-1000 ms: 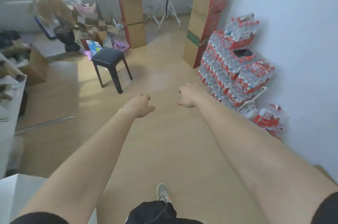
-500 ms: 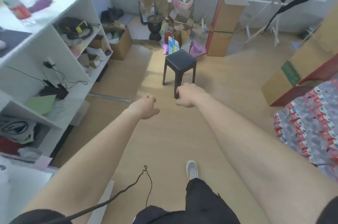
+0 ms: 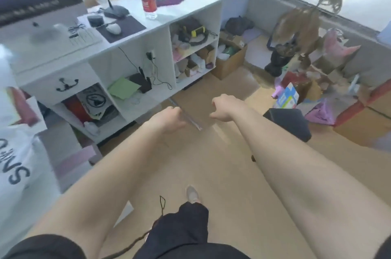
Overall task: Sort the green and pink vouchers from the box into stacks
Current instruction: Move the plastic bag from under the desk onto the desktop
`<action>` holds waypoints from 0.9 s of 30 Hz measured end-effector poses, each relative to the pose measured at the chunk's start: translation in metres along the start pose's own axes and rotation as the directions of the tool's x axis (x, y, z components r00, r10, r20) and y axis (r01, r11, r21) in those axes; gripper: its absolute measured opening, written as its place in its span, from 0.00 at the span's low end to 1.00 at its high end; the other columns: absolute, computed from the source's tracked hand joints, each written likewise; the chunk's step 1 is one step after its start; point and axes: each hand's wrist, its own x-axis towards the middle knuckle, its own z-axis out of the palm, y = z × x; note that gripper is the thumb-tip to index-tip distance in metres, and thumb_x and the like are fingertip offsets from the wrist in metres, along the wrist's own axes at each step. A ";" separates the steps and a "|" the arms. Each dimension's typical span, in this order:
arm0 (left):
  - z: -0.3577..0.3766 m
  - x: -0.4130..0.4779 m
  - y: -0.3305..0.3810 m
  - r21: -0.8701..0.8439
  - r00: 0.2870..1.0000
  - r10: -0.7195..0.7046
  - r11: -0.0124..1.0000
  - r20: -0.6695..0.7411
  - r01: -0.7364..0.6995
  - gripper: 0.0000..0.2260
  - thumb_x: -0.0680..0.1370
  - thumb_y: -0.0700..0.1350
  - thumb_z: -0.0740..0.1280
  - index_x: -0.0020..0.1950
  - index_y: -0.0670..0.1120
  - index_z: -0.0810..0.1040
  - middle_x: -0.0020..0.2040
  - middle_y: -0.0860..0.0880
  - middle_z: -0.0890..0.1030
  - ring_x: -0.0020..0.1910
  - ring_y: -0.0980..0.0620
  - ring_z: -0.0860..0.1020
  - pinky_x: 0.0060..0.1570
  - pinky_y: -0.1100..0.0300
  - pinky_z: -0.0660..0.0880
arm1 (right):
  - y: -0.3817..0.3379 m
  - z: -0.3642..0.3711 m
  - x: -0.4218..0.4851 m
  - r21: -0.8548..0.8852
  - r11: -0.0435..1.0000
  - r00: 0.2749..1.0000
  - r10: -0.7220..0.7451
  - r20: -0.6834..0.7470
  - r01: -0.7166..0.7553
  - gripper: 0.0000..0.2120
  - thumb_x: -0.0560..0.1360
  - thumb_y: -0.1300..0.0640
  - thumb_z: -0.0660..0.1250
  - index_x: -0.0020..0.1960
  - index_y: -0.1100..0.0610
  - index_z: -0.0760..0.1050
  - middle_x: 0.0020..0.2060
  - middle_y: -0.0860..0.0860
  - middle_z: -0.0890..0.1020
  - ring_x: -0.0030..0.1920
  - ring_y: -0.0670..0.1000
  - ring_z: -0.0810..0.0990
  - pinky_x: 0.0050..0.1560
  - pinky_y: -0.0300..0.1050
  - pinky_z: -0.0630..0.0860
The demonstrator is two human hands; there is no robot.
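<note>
Both hands are out front, empty: the left hand [image 3: 169,120] loosely curled, fingers half closed on nothing, the right hand [image 3: 224,107] the same, knuckles up and thumb tucked. Arms stay stretched forward as a second ago, but the view has swung hard left: the stacked water-bottle packs by the wall are gone, and a white desk [image 3: 118,32] with open shelves now fills the left side. So the person is turning and walking, still hunting for the workplace; sorting has not begun. No voucher box can be picked out for certain. A green sheet [image 3: 123,87] lies in the desk's middle cubby beside a black router, possibly related, hard to say. Further out, an open cardboard box [image 3: 229,61] on the floor holds mixed packets, and the black stool [image 3: 289,123] sits just right of the right forearm.
</note>
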 end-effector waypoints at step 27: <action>-0.148 0.141 -0.304 -0.580 0.515 -0.857 0.417 0.006 0.700 0.26 0.80 0.56 0.64 0.75 0.45 0.68 0.71 0.43 0.72 0.66 0.43 0.74 0.61 0.50 0.73 | -0.386 -0.170 0.416 -0.372 0.305 0.437 -0.828 0.352 0.877 0.20 0.79 0.46 0.64 0.66 0.56 0.75 0.60 0.56 0.78 0.58 0.60 0.78 0.56 0.54 0.78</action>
